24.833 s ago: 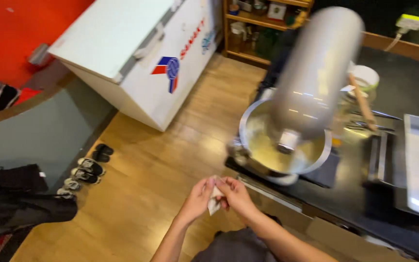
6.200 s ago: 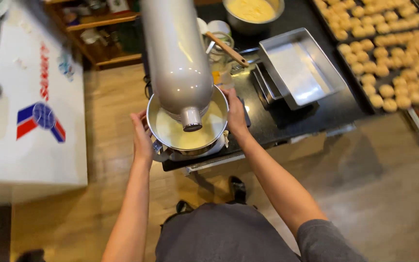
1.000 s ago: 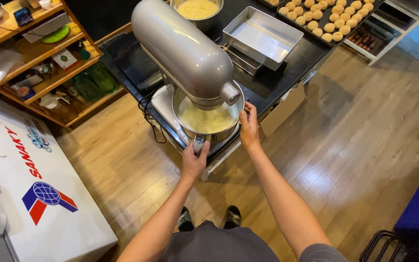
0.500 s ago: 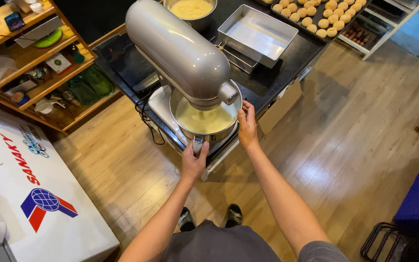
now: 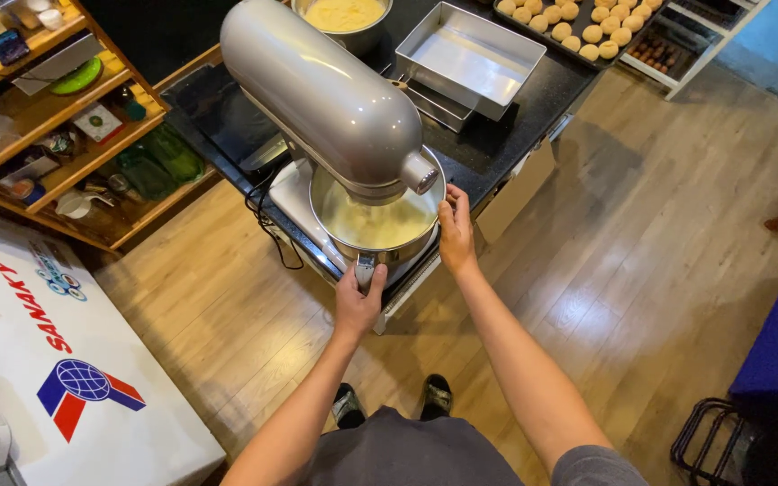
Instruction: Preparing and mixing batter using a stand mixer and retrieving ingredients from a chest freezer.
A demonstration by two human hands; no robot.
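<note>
We note both hands on the steel mixing bowl (image 5: 375, 225), which sits seated under the head of the grey stand mixer (image 5: 326, 99) at the near edge of the black counter (image 5: 515, 126). The left hand (image 5: 358, 301) is closed around the bowl's handle (image 5: 365, 267) at its near side, fingers curled together on it; the right hand (image 5: 455, 236) presses flat against the rim on the other side, fingers together, apparently to steady the bowl from both sides. The bowl is polished and round, holding a pale yellow, smooth, glossy batter (image 5: 380, 229). The mixer body is rounded and satin-finished. Further back stand a rectangular metal baking tin (image 5: 470, 58), empty and matte, and a tray of small round dough pieces (image 5: 578, 22).
</note>
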